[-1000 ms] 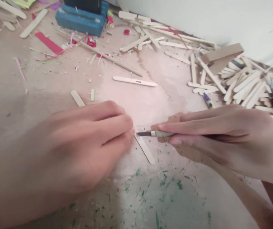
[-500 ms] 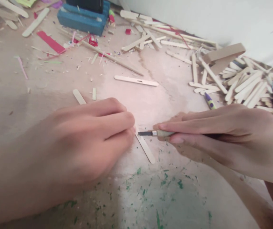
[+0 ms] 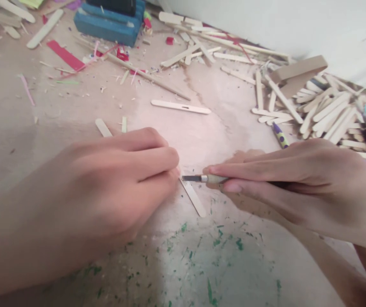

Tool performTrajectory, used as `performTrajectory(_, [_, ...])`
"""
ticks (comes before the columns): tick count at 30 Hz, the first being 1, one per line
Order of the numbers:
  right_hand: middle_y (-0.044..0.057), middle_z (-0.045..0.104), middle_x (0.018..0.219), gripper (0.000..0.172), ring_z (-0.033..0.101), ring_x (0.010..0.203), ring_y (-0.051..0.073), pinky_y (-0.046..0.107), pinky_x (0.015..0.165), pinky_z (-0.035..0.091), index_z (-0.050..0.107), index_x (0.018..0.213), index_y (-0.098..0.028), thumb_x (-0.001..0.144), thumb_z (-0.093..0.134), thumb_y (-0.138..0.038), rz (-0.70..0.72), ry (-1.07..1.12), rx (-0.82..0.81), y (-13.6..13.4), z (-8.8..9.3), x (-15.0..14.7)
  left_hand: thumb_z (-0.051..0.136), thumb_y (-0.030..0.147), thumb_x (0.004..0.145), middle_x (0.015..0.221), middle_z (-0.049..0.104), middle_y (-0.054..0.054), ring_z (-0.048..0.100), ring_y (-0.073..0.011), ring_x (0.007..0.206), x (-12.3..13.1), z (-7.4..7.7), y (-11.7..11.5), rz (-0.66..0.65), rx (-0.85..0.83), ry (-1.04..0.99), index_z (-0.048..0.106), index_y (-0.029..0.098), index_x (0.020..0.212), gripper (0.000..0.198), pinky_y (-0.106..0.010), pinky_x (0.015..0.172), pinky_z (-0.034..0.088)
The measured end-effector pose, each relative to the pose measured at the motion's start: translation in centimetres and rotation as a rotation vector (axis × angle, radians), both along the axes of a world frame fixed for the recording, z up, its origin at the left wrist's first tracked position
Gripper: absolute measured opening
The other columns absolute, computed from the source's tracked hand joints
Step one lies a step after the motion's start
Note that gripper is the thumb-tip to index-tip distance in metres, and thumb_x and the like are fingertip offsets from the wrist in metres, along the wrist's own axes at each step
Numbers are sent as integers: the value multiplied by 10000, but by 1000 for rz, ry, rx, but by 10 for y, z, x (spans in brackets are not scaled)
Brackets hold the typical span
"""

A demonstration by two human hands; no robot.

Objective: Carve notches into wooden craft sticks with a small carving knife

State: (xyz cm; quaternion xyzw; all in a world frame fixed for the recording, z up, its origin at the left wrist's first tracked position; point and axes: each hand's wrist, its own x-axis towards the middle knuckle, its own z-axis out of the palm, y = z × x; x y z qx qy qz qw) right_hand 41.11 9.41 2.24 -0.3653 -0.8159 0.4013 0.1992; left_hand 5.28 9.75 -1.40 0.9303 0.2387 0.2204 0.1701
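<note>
A pale popsicle stick (image 3: pixel 194 199) lies slanted on the table, its upper part hidden under my left hand (image 3: pixel 122 183). The fingers of that hand are bent closed and press on the stick. My right hand (image 3: pixel 285 179) grips the pale handle of a craft knife (image 3: pixel 215 178) between thumb and forefinger. The knife's dark blade points left and meets the stick right beside my left fingertips. Beyond the hands lies another popsicle stick (image 3: pixel 180 106) with a small slot cut in its middle.
Behind my right hand is a heap of popsicle sticks (image 3: pixel 333 111) with a crayon (image 3: pixel 280 135) in front. A blue stand (image 3: pixel 106 27) holding a dark object is at the back. A thin wooden rod (image 3: pixel 157 80), a red strip (image 3: pixel 65 55) and shavings are scattered about. A white wall (image 3: pixel 282 25) rises behind.
The whole view has shifted slightly, so everything appears a little further left. Both hands keep their grip, and the blade stays at the stick.
</note>
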Motion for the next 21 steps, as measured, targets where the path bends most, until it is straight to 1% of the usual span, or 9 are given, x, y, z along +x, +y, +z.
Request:
performTrajectory(3, [-25, 1011, 1222, 285, 955, 886, 213, 351, 651, 739, 988, 1509, -495, 1233, 928, -459, 8, 8, -17, 1, 0, 4, 395, 104, 1199, 1227, 849, -30, 866, -299, 1303, -2, 1, 0, -87, 136, 98, 763, 261, 1089, 415, -429, 1114, 790])
performTrajectory(6, [-58, 1008, 1255, 335, 954, 881, 203, 339, 646, 741, 958, 1530, -585, 1226, 938, -444, 24, 22, -50, 2, -1, 6, 424, 110, 1205, 1240, 854, -32, 856, -290, 1289, -3, 0, 0, -75, 133, 101, 754, 264, 1082, 384, -401, 1066, 782])
performTrajectory(8, [-65, 1007, 1237, 364, 944, 854, 200, 342, 631, 736, 947, 1541, -609, 1223, 940, -432, 14, 27, -58, 2, -2, 5, 427, 118, 1204, 1235, 856, -25, 860, -287, 1286, -4, 0, -1, -69, 132, 95, 758, 271, 1080, 386, -401, 1061, 781])
performTrajectory(12, [-51, 1004, 1154, 325, 931, 830, 202, 351, 624, 724, 974, 1512, -560, 1221, 937, -421, -10, 15, -26, 0, -3, -2, 383, 109, 1174, 1216, 847, -40, 868, -331, 1288, -6, 2, -2, -81, 140, 104, 762, 269, 1071, 424, -469, 1019, 796])
performTrajectory(13, [-45, 1003, 1144, 307, 933, 833, 204, 353, 624, 718, 983, 1501, -540, 1220, 938, -424, -15, 7, -9, -1, -3, -3, 387, 106, 1172, 1206, 848, -39, 869, -331, 1288, -5, 2, -2, -78, 132, 97, 768, 268, 1062, 428, -473, 1033, 800])
performTrajectory(15, [-32, 1007, 1156, 278, 947, 863, 211, 352, 644, 725, 996, 1487, -498, 1222, 938, -436, -14, -6, 12, 0, -2, -4, 418, 108, 1190, 1181, 857, -25, 876, -306, 1276, -3, 3, -4, -54, 103, 71, 786, 270, 1032, 432, -454, 1109, 802])
performTrajectory(16, [-23, 1010, 1182, 269, 958, 894, 218, 351, 659, 735, 999, 1485, -478, 1227, 932, -440, -7, -13, 8, 0, -2, -3, 443, 107, 1210, 1186, 868, -13, 881, -287, 1279, -2, 3, -5, -25, 87, 61, 795, 270, 1020, 432, -435, 1160, 796])
performTrajectory(18, [-9, 1012, 1217, 257, 968, 926, 232, 353, 661, 745, 1005, 1475, -459, 1231, 926, -450, 9, -10, -25, 1, 0, -2, 484, 107, 1242, 1228, 889, 10, 885, -253, 1290, 0, 2, -6, 0, 90, 55, 814, 274, 1032, 425, -389, 1206, 784])
performTrajectory(21, [-16, 1009, 1199, 266, 942, 854, 234, 364, 598, 728, 1004, 1465, -499, 1214, 940, -440, -10, -3, -48, 1, 3, 3, 452, 109, 1258, 1283, 900, -5, 889, -268, 1311, -1, 2, -4, -32, 130, 87, 819, 269, 1081, 437, -397, 1148, 804])
